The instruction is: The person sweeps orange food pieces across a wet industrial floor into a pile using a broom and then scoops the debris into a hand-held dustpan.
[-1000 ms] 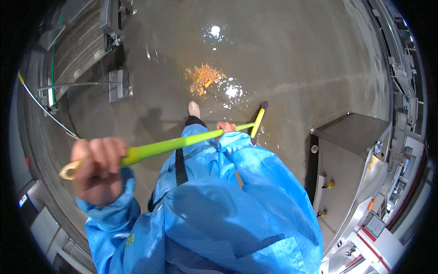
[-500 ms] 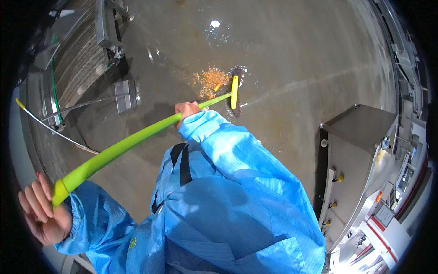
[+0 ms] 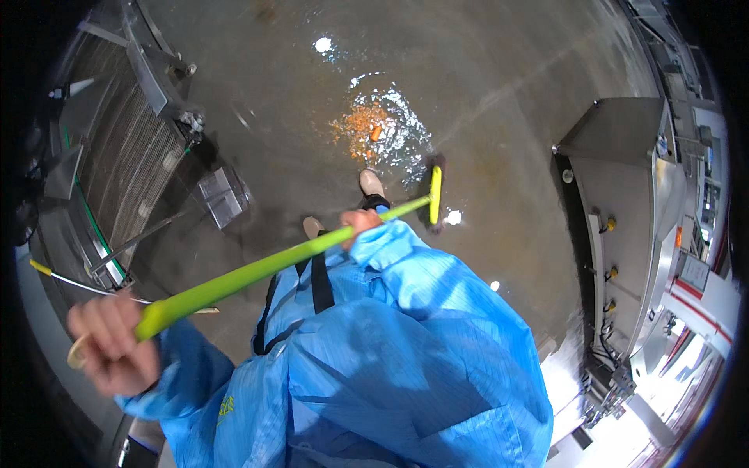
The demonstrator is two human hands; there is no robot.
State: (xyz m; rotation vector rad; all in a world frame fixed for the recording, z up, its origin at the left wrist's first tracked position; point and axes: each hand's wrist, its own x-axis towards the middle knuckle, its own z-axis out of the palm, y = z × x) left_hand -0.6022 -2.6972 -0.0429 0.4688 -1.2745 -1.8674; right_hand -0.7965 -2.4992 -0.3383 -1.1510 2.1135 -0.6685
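Observation:
My left hand (image 3: 115,343) is closed round the top end of a lime-green broom (image 3: 257,273). Farther down the same handle, my right hand (image 3: 361,225) grips it in front of my body. The broom's yellow-green head (image 3: 436,195), edged with dark bristles, is at the wet floor (image 3: 515,148), to the right of my shoes. A scattered heap of small orange pieces (image 3: 360,129) lies ahead of my feet, with a larger orange piece (image 3: 377,133) among them. Shiny water spreads along the heap's right side, apart from the broom head.
A metal long-handled dustpan (image 3: 222,196) stands at the left, beside a machine with a mesh belt (image 3: 129,117). A yellow-tipped pole (image 3: 74,286) lies near it. To the right is a steel cabinet (image 3: 636,210) with yellow-and-black knobs. My beige shoe (image 3: 371,183) is close to the heap.
The broom head has moved right and nearer to me, away from the orange heap. Both hands have shifted right with the handle. My shoes now show, and glossy water appears beside the heap.

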